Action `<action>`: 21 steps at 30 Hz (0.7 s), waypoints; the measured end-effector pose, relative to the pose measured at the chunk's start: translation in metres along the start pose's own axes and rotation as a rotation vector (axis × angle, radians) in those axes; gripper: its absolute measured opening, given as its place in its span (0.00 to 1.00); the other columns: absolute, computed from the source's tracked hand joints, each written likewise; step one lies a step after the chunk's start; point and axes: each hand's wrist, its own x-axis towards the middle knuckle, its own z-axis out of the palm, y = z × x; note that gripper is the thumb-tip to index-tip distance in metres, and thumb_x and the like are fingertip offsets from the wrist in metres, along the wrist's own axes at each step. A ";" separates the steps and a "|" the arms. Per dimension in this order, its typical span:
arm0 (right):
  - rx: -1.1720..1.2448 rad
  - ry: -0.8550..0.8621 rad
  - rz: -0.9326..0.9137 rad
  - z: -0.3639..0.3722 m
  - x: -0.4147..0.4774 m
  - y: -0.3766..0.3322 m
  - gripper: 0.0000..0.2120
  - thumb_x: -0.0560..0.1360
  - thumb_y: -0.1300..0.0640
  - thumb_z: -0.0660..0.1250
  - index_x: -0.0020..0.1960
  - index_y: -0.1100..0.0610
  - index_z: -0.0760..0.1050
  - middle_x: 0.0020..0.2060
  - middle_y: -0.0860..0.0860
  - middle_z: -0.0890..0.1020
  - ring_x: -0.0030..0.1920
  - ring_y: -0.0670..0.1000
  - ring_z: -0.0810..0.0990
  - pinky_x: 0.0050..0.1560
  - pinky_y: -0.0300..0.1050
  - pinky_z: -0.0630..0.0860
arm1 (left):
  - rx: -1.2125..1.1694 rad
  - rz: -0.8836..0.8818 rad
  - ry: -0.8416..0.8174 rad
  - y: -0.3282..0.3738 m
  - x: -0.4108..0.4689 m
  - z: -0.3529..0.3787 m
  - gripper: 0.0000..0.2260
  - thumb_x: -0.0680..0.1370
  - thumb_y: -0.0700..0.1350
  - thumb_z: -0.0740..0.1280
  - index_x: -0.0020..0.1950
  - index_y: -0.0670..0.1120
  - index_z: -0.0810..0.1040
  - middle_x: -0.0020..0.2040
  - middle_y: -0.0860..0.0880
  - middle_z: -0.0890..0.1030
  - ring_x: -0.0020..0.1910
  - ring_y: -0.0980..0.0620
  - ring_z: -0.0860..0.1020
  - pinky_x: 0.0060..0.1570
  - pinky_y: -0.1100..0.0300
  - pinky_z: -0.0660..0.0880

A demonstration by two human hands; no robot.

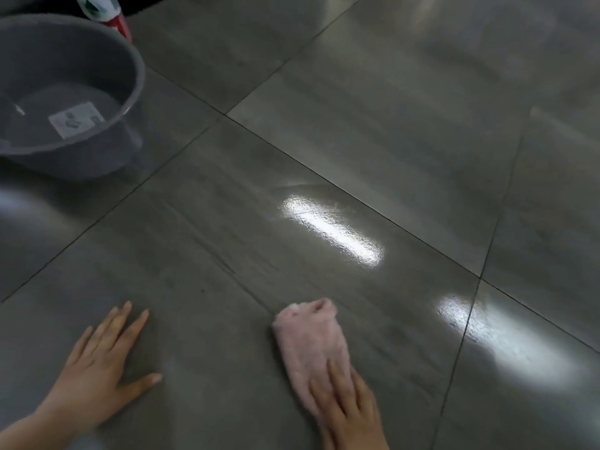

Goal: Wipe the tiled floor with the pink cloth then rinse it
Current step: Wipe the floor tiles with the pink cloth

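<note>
1. The tiled floor (pixel 324 157) fills almost the whole view. It is made of large grey tiles with thin dark joints between them.
2. The floor is glossy. One bright reflection of light lies near the middle of the view, and another one lies more to the right, across a joint.
3. The pink cloth (pixel 308 339) lies on the floor in the lower middle part of the view. It looks bunched and long, and its far end points away from the person.
4. The right hand (pixel 349 407) lies flat on the near end of the pink cloth. Its fingers (pixel 334 381) are stretched out on top of the fabric and press it to the floor; they are not curled around it.
5. The left hand (pixel 100 362) rests with the palm down on the bare tile, to the left of the cloth and well apart from it. Its fingers are spread and it grasps nothing.
6. A grey bucket (pixel 130 76) stands on the floor in the upper left corner, far from the cloth. There seems to be water in it, and a pale label is visible at the bottom.
7. Behind the bucket, at the top edge, stands a container (pixel 107 14) with white and red colours. It is cut by the frame, so I cannot tell what kind it is.
</note>
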 end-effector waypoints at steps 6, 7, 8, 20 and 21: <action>-0.069 -0.106 0.039 -0.041 0.009 0.090 0.27 0.64 0.54 0.55 0.63 0.47 0.65 0.76 0.49 0.50 0.58 0.58 0.70 0.60 0.49 0.65 | -0.025 0.045 0.061 0.039 0.012 -0.001 0.50 0.64 0.76 0.39 0.65 0.39 0.70 0.66 0.33 0.70 0.65 0.36 0.69 0.60 0.40 0.67; -0.035 -0.090 0.224 -0.051 0.004 0.113 0.28 0.65 0.54 0.54 0.65 0.49 0.63 0.75 0.52 0.56 0.57 0.63 0.72 0.58 0.52 0.69 | 0.017 0.097 0.035 0.044 0.017 -0.003 0.48 0.65 0.76 0.40 0.65 0.40 0.70 0.65 0.33 0.72 0.65 0.39 0.69 0.58 0.42 0.69; -0.002 -0.043 0.425 -0.063 -0.002 0.134 0.29 0.66 0.53 0.54 0.67 0.51 0.63 0.73 0.56 0.60 0.57 0.67 0.74 0.57 0.56 0.72 | 0.068 0.155 0.048 0.050 0.024 -0.003 0.47 0.66 0.75 0.41 0.64 0.40 0.70 0.64 0.33 0.73 0.64 0.40 0.69 0.56 0.43 0.70; -0.040 0.009 0.523 -0.031 0.063 0.038 0.27 0.61 0.54 0.56 0.60 0.53 0.67 0.61 0.58 0.70 0.47 0.60 0.69 0.37 0.52 0.80 | 0.025 0.386 -0.049 0.102 0.064 -0.007 0.35 0.70 0.71 0.38 0.69 0.53 0.60 0.73 0.51 0.59 0.74 0.60 0.45 0.70 0.68 0.37; -0.052 0.016 0.328 -0.026 0.065 0.026 0.24 0.62 0.50 0.55 0.58 0.49 0.67 0.61 0.54 0.69 0.50 0.58 0.69 0.42 0.50 0.80 | 0.010 0.412 -0.030 0.100 0.066 -0.007 0.33 0.70 0.71 0.38 0.72 0.58 0.53 0.76 0.56 0.50 0.73 0.64 0.40 0.68 0.71 0.35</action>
